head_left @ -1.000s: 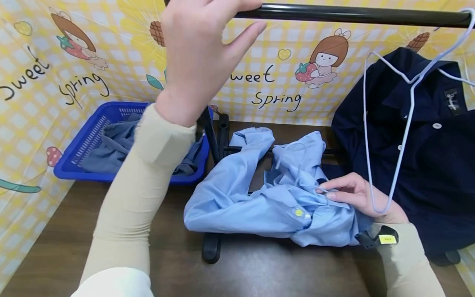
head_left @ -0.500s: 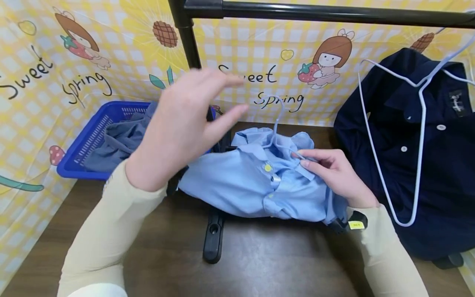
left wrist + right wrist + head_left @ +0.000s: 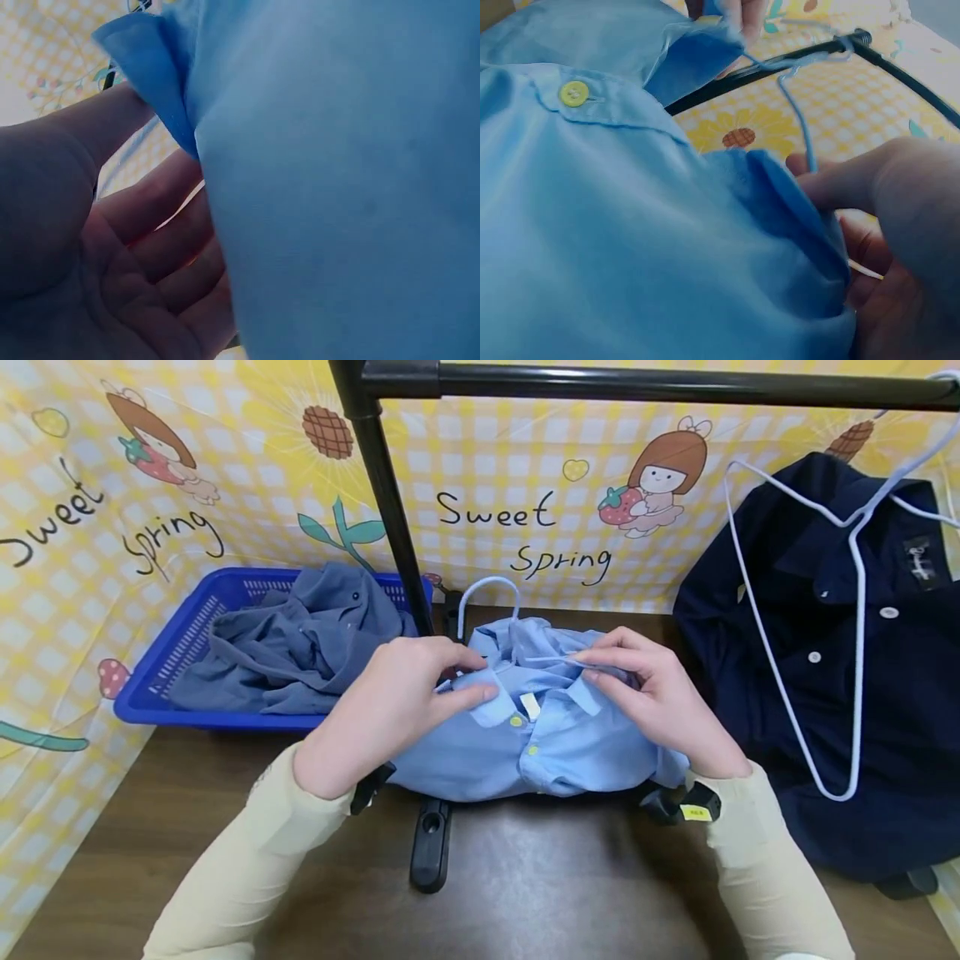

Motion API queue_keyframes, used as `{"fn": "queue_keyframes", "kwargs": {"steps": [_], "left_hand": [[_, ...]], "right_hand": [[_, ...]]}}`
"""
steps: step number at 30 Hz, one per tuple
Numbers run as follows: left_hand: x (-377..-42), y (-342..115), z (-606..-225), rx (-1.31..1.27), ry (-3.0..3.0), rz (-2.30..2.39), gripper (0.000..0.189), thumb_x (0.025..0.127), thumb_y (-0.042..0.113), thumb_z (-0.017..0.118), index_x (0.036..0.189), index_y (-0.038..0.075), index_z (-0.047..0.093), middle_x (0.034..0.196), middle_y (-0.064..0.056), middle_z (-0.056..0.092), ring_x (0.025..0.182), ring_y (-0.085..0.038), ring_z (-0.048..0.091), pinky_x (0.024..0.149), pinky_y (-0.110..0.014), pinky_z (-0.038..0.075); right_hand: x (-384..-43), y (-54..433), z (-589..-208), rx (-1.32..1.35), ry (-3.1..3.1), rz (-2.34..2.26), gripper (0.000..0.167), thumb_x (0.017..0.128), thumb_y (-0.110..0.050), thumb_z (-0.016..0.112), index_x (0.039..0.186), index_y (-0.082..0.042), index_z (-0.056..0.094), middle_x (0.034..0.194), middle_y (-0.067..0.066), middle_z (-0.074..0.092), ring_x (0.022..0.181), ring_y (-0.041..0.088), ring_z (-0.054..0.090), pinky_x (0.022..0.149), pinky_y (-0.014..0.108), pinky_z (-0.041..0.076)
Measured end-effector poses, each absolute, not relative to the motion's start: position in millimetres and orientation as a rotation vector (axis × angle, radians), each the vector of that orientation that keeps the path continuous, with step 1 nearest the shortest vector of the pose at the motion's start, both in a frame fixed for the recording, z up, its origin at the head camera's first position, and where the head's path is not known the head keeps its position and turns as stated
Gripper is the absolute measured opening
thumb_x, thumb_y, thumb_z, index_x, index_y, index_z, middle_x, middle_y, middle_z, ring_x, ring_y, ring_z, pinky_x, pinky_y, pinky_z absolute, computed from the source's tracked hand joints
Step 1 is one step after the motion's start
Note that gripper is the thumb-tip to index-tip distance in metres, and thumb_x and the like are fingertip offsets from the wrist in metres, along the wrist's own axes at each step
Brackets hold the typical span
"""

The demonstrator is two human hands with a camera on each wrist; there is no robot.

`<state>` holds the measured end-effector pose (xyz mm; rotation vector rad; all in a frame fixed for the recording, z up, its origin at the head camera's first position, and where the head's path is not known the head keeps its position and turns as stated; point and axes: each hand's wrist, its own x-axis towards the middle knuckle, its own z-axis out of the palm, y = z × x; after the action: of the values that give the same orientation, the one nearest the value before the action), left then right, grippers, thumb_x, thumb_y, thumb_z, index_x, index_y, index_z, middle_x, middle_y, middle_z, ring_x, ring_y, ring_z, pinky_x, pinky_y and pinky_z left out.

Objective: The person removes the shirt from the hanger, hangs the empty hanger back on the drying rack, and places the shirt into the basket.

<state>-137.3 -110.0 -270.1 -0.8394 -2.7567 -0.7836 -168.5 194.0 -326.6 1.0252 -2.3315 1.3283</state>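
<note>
A light blue shirt with yellow buttons hangs bunched in front of me. Its collar stands open around a pale wire hanger, whose hook sticks up behind the neckline. My left hand pinches the left side of the collar between thumb and fingers; the left wrist view shows those fingers running behind the cloth. On the other side, my right hand pinches an arm of the hanger beside the right collar point. In the right wrist view, the hanger wire runs down to the thumb. Cloth hides the hanger's lower part.
A black rail crosses above the shirt, with its upright at left. A dark navy shirt and another white hanger hang at right. A blue basket holds grey-blue clothing on the wooden table.
My left hand has come down from the rail to the shirt collar. My right hand has moved left and up with the hanger, and the shirt now faces me more upright.
</note>
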Motion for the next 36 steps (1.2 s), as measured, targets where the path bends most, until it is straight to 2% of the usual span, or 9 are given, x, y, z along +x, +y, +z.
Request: {"fn": "queue_keyframes", "kwargs": {"steps": [6, 10, 14, 19, 24, 28, 36], "left_hand": [[-134.7, -106.9, -283.7, -0.832, -2.636, -0.793, 0.019, 0.088, 0.017, 0.083, 0.105, 0.008, 0.080, 0.097, -0.001, 0.074, 0.084, -0.014, 0.068, 0.074, -0.034, 0.054], [-134.2, -108.8, -290.4, -0.782, -2.561, -0.799, 0.014, 0.086, 0.011, 0.083, 0.099, 0.008, 0.080, 0.091, -0.001, 0.076, 0.074, -0.010, 0.067, 0.066, -0.030, 0.054], [-134.3, -112.5, -293.3, -0.765, -2.499, -0.790, 0.012, 0.086, 0.008, 0.084, 0.097, 0.008, 0.080, 0.088, -0.001, 0.076, 0.073, -0.010, 0.068, 0.064, -0.029, 0.054], [-134.9, -115.2, -296.1, -0.738, -2.460, -0.814, 0.011, 0.086, 0.007, 0.083, 0.096, 0.008, 0.079, 0.088, -0.002, 0.076, 0.073, -0.012, 0.069, 0.063, -0.030, 0.054], [-138.2, -116.7, -303.5, -0.629, -2.454, -0.838, 0.010, 0.087, 0.015, 0.084, 0.090, 0.009, 0.076, 0.082, -0.001, 0.075, 0.069, -0.013, 0.067, 0.060, -0.031, 0.052], [-142.0, -117.9, -309.3, -0.562, -2.496, -0.814, 0.014, 0.088, 0.021, 0.083, 0.091, 0.009, 0.077, 0.079, -0.001, 0.073, 0.064, -0.013, 0.063, 0.057, -0.032, 0.047], [-144.1, -116.8, -314.3, -0.667, -2.435, -0.813, 0.013, 0.089, 0.017, 0.082, 0.095, 0.007, 0.078, 0.083, -0.002, 0.073, 0.065, -0.012, 0.059, 0.059, -0.030, 0.047]], "right_hand": [[-158.7, 188.3, -319.9, 1.028, -2.353, 1.225, 0.034, 0.089, 0.009, 0.074, 0.117, -0.009, 0.078, 0.101, -0.003, 0.065, 0.094, 0.012, 0.058, 0.070, 0.023, 0.046], [-149.2, 186.0, -314.3, 0.930, -2.394, 1.208, 0.034, 0.087, 0.002, 0.079, 0.118, -0.010, 0.078, 0.105, -0.005, 0.071, 0.093, 0.010, 0.064, 0.078, 0.020, 0.052], [-141.4, 190.1, -309.5, 0.735, -2.485, 1.202, 0.029, 0.089, -0.011, 0.081, 0.118, -0.012, 0.078, 0.107, -0.005, 0.074, 0.092, 0.007, 0.068, 0.084, 0.019, 0.053], [-137.6, 198.0, -306.3, 0.558, -2.600, 1.148, 0.021, 0.092, -0.022, 0.079, 0.111, -0.016, 0.081, 0.099, -0.005, 0.075, 0.084, 0.008, 0.066, 0.076, 0.017, 0.052], [-136.7, 199.8, -307.2, 0.578, -2.638, 1.092, 0.017, 0.091, -0.022, 0.080, 0.106, -0.014, 0.081, 0.093, -0.005, 0.075, 0.075, 0.010, 0.065, 0.065, 0.021, 0.052], [-135.7, 198.9, -309.8, 0.599, -2.613, 1.075, 0.013, 0.090, -0.018, 0.081, 0.103, -0.013, 0.081, 0.091, -0.007, 0.074, 0.074, 0.009, 0.065, 0.064, 0.021, 0.051], [-134.4, 198.7, -311.0, 0.589, -2.571, 1.066, 0.013, 0.089, -0.015, 0.082, 0.102, -0.012, 0.081, 0.091, -0.006, 0.074, 0.075, 0.010, 0.064, 0.064, 0.021, 0.050]]}}
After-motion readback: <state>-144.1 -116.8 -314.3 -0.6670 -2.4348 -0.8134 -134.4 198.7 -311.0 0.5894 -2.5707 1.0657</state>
